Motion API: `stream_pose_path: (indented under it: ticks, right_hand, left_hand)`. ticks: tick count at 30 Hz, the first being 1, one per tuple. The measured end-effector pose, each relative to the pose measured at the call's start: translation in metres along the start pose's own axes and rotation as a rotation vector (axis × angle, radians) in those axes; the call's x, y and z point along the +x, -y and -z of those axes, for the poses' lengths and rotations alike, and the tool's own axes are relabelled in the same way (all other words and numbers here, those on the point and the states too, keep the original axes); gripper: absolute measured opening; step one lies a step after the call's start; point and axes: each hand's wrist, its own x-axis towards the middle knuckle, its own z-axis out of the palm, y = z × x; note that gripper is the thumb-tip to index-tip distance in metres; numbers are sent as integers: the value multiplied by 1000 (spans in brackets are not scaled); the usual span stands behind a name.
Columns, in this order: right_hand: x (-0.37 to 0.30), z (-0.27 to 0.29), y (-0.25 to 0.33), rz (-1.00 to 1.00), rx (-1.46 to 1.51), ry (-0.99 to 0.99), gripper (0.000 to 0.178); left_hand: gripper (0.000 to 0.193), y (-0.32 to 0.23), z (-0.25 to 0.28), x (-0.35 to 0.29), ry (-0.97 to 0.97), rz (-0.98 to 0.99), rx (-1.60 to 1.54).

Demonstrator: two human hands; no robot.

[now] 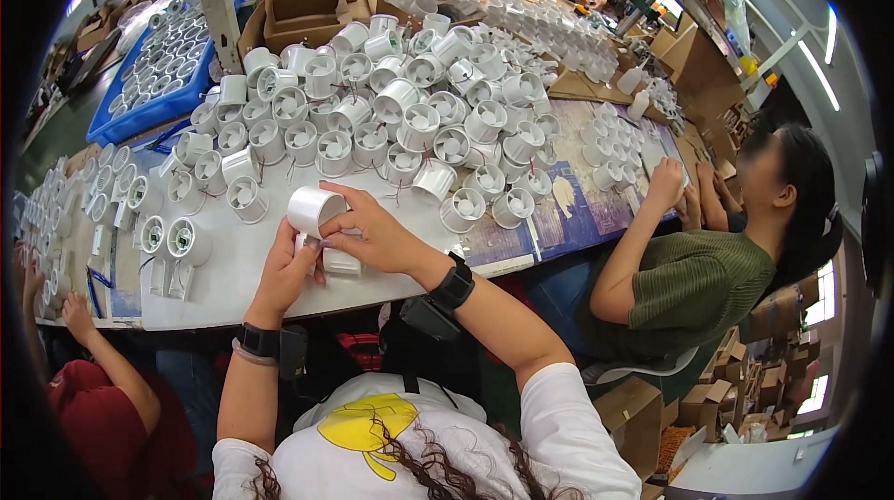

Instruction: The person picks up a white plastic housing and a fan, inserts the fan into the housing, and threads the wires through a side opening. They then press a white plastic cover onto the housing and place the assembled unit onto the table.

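Your left hand (285, 269) and right hand (380, 237) grip a white cup (311, 209) near the desk's (233, 290) front edge, bare space leftward, round white parts (160, 60) filling a blue tray (140, 125).

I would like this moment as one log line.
left hand: holds white cylinder; right hand: holds same cylinder; beyond: piled white fan units; far left: blue tray
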Motion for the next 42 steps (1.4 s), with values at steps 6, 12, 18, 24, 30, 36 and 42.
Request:
stream_pose_path:
  ticks: [6,12,18,24,30,36,42]
  right_hand:
    - [-7,-4,-4,-83,104,17,22]
    - [-12,-8,11,-409,423,-68,21]
    - [-15,-21,14,33,-379,-431,20]
    - [-19,-14,23,98,-372,-430,14]
    - [-13,-24,26,98,-266,-357,14]
    - [-1,-27,24,228,-384,-338,15]
    - [1,-26,24,207,-405,-315,14]
  left_hand:
    - [47,1,1,1,-53,21,-91]
    - [46,2,1,1,-81,1,-76]
    - [39,8,9,-2,-97,-2,-77]
    - [40,9,5,8,-13,-30,-113]
    - [43,-3,7,1,-14,5,-125]
    - [40,-5,9,2,-26,29,-188]
    - [39,-2,12,2,0,28,-227]
